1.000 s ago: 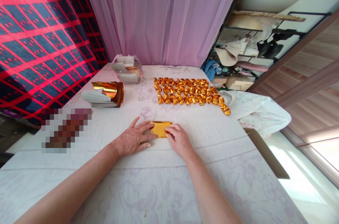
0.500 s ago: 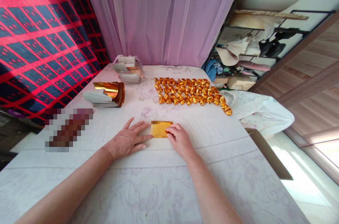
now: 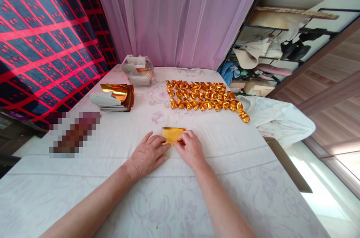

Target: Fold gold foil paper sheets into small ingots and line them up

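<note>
A small rectangle of gold foil paper (image 3: pixel 172 133) lies flat on the cloth-covered table in front of me. My right hand (image 3: pixel 192 149) pinches its lower right part between thumb and fingers. At its lower left corner, the fingertips of my left hand (image 3: pixel 149 154) rest on or against the paper, with the fingers stretched out and the thumb apart. Beyond my hands sit rows of folded gold foil pieces (image 3: pixel 197 96). To the left is a bent stack of gold foil sheets (image 3: pixel 116 98) with pale backs.
A clear plastic bag of more paper (image 3: pixel 138 71) stands at the table's far left. A blurred-out patch (image 3: pixel 74 133) covers something at the left edge. A white plastic bag (image 3: pixel 284 116) hangs off the right side, beside a shelf. A purple curtain (image 3: pixel 180 16) closes the back.
My left hand has slid right, its fingertips now at the paper's lower left corner. My right fingers have shifted toward the paper's lower edge. The view has turned slightly.
</note>
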Demonstrator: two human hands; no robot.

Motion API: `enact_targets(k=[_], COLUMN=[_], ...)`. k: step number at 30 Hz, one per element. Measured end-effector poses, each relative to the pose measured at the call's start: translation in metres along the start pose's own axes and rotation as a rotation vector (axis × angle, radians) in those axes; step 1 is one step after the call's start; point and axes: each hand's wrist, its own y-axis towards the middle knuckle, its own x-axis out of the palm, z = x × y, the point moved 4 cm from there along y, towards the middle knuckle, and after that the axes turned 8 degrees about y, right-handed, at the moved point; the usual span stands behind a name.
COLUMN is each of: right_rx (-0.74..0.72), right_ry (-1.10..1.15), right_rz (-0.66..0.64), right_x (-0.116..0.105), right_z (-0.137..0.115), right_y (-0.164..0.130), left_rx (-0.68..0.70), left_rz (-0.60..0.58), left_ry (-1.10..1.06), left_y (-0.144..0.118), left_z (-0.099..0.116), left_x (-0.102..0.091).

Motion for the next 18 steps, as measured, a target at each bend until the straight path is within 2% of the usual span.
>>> enact_targets(k=[5,18], right_rx=[0.001,0.029], right_ry=[-0.028,-0.065], right_rz=[0.012,-0.017], right_x=[0.0015,0.0035], right_z=[-0.0008,-0.0075], right_y=[-0.0007,0.0002], left_rx=[-0.048,-0.048], left_rz=[-0.009,-0.010], left_ry=[0.015,0.044], left_y=[0.0004,-0.0005], left_z=[0.0020,0.0052], left_x=[-0.0008,0.0012])
